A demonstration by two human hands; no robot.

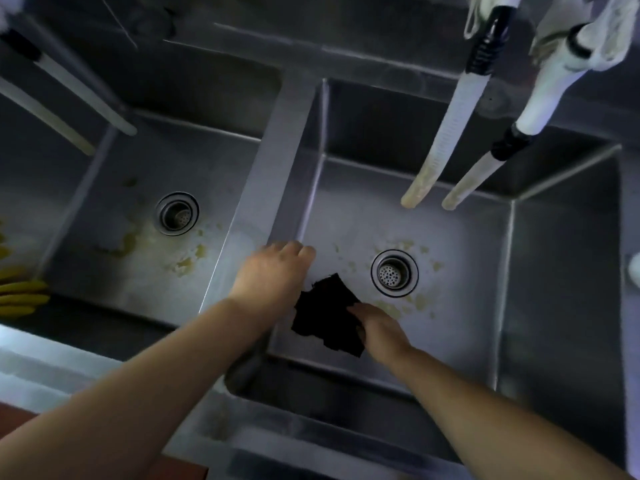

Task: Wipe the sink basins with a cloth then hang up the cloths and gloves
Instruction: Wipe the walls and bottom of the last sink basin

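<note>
A black cloth (325, 315) hangs over the near left part of the right steel basin (540, 289). My right hand (379, 329) is shut on its lower right side. My left hand (273, 271) grips the cloth's upper left edge with curled fingers, close to the divider (266, 174) between the basins. Yellowish residue is smeared around the right drain (394, 273). The left basin (114, 271) also shows yellow smears near its drain (177, 213).
Two white hoses (450, 126) hang down over the back of the right basin, with white cloth (606, 32) draped near their tops. Two more hoses (62, 98) reach over the left basin. Yellow glove fingers (20, 296) lie at the far left edge.
</note>
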